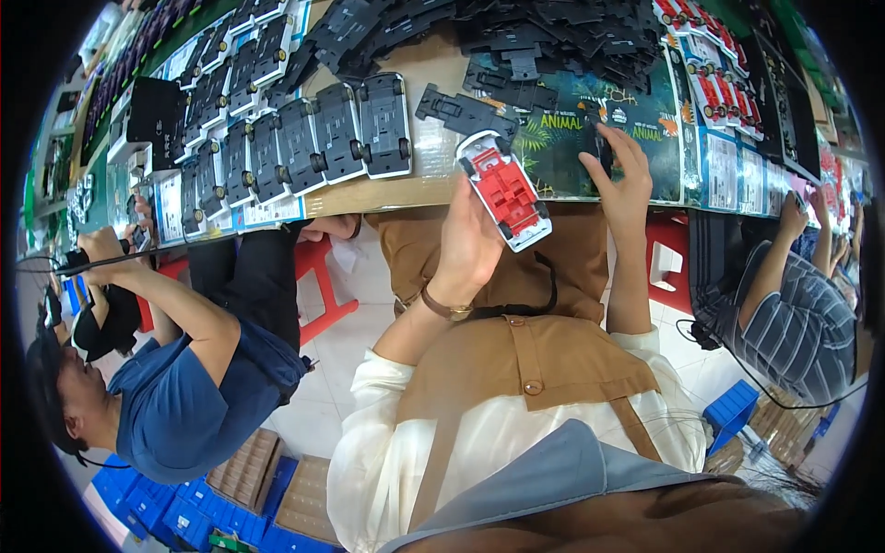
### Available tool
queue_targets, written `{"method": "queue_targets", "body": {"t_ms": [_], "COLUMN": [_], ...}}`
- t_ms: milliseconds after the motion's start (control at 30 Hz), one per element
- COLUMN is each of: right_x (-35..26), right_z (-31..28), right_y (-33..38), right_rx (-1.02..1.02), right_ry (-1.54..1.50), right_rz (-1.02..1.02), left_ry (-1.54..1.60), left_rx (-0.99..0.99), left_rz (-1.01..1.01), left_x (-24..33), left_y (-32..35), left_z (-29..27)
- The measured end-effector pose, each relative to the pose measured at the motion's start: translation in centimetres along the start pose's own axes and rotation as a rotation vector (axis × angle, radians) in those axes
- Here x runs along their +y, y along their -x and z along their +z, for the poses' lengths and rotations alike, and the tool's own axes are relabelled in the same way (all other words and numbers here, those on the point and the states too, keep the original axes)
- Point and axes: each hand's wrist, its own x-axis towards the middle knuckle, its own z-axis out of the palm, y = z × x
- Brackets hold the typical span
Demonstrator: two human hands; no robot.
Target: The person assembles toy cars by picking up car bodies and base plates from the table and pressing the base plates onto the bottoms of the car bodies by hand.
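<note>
My left hand is closed round a toy car body, white outside with a red interior, held with its open underside facing up. My right hand is over the green printed sheet, thumb and forefinger bent towards each other. Something small and dark shows between those fingertips; its shape is lost against the dark sheet. Beyond the car body lies a loose black toy car chassis, with another black chassis just past it.
Black chassis are heaped at the far side. Rows of toy cars with black undersides stand on the left; red-and-white bodies lie on the right. Co-workers sit on both sides, one in a blue shirt, one in a striped shirt.
</note>
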Motion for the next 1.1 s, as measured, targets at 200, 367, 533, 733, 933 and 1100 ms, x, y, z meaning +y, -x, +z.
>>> {"method": "queue_targets", "body": {"t_ms": [200, 367, 533, 733, 933, 1100], "right_x": [-6.8, -8.3, -8.2, -8.2, -8.2, -6.3], "right_z": [-0.8, 0.0, 0.3, 0.5, 0.6, -0.2], "right_y": [3.5, 4.6, 4.4, 4.3, 4.2, 4.2], "right_rx": [-0.032, -0.109, -0.140, -0.174, -0.206, -0.112], "right_ry": [-0.195, -0.135, -0.069, -0.047, -0.093, -0.410], "right_rz": [-0.236, -0.332, -0.364, -0.413, -0.383, -0.138], "left_ry": [-0.047, -0.123, -0.137, -0.145, -0.276, -0.201], "left_rx": [0.004, -0.030, -0.075, -0.095, -0.105, -0.112], "left_rz": [0.034, 0.079, 0.101, 0.110, 0.172, 0.164], "left_x": [-0.4, -0.5, -0.7, -0.8, -0.3, 0.4], "left_y": [0.1, 0.6, 0.7, 0.6, 0.8, 0.4], "left_z": [0.6, 1.4, 1.3, 1.0, 1.9, 1.6]}}
